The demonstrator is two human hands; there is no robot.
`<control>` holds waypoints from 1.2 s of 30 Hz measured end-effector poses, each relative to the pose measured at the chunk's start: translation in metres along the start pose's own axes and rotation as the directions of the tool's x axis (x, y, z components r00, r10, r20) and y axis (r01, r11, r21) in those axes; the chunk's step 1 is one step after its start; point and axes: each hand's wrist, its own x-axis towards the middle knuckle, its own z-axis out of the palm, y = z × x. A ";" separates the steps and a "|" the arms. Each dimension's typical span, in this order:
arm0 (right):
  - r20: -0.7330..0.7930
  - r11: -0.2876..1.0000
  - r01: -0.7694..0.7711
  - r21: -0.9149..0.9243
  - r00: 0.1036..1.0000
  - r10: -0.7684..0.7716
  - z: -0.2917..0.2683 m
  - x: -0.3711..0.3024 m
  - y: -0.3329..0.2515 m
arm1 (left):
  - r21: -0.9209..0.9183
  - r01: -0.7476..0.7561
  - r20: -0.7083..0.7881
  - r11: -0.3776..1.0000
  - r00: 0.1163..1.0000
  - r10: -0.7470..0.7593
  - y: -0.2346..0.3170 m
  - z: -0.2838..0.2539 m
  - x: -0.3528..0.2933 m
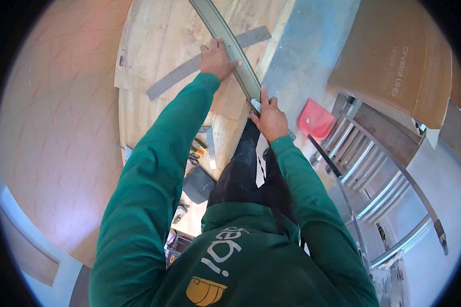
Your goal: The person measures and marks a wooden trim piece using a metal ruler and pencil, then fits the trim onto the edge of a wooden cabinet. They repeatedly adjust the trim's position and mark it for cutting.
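A long olive-grey channel profile [232, 49] slants from the top edge down to my right hand, over the edge of a wooden work surface [153, 30]. My left hand [218, 60] is closed on the profile, its thumb across the top face. Close to the profile's near end, my right hand [271, 118] is bent round something, with the index finger pointing along the profile's side. A pale piece [256, 105] shows between that thumb and finger; the hand hides the rest, so its kind is unclear. Beneath the profile, a flat grey strip [176, 77] lies crosswise on the wood.
A metal square [208, 146], orange-handled tools [198, 148] and a dark box-shaped thing [198, 184] are left of my legs. To the right are a red dustpan [316, 119], a metal stepladder [389, 174] and a large cardboard box [394, 61]. A patterned board [61, 112] fills the left.
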 end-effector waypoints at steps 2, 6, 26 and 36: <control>-0.092 0.990 -0.080 0.115 0.992 0.090 -0.001 -0.004 0.000 | -0.047 0.034 -0.024 0.998 0.999 -0.035 0.001 0.005 0.002; -0.204 0.971 -0.103 0.215 0.968 0.148 0.009 0.001 0.047 | -0.134 0.136 0.027 0.982 0.991 -0.134 0.010 0.005 0.001; -0.116 0.995 0.097 -0.009 0.988 -0.098 -0.062 0.128 -0.042 | -0.280 0.297 0.165 0.913 0.952 -0.259 0.022 -0.007 -0.004; -0.096 0.995 0.094 0.045 0.991 -0.090 -0.048 0.129 -0.043 | -0.250 0.290 0.094 0.924 0.957 -0.275 0.022 0.004 -0.006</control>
